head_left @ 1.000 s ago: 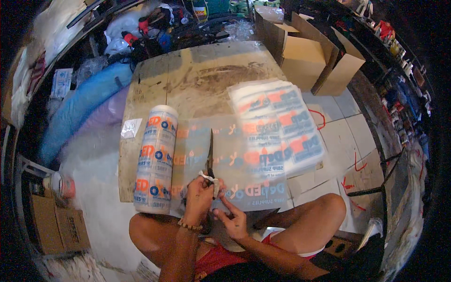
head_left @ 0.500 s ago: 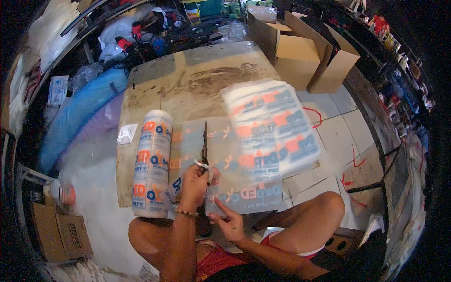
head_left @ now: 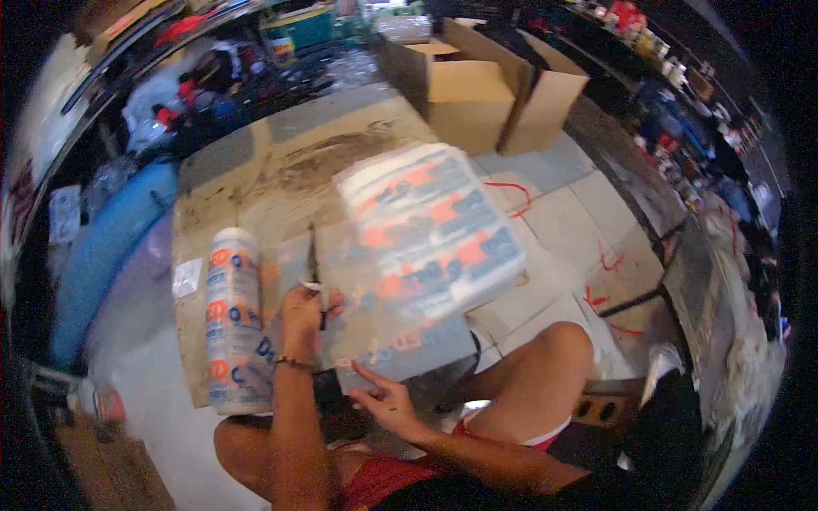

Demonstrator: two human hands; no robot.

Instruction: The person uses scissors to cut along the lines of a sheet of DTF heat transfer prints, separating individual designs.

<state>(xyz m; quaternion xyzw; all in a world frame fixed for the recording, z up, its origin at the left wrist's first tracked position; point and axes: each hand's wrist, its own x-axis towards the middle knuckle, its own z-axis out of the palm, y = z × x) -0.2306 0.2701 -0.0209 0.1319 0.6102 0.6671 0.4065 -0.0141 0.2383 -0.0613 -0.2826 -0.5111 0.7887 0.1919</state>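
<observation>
My left hand (head_left: pixel 302 317) is closed round a pair of dark scissors (head_left: pixel 313 260) with white wrapping near the grip; the narrow blades point away from me. Beneath them a thin, see-through printed plastic sheet (head_left: pixel 409 353) lies over the board and overhangs its near edge. My right hand (head_left: pixel 388 407) pinches the near left corner of that sheet between thumb and fingers. Left of my left hand is a thick roll of printed plastic (head_left: pixel 232 319), its length running away from me. A stack of flat printed plastic sheets (head_left: pixel 426 226) lies beyond the sheet, to the right.
A stained wooden board (head_left: pixel 247 187) forms the work surface, with a small white label (head_left: pixel 187 278) at its left. Open cardboard boxes (head_left: pixel 473 94) stand at the far right on the tiled floor (head_left: pixel 575 221). A blue wrapped bundle (head_left: pixel 111 255) lies along the left.
The view has turned, so the whole scene sits further left and is tilted. My left hand still holds the scissors, and my right hand keeps its pinch on the sheet.
</observation>
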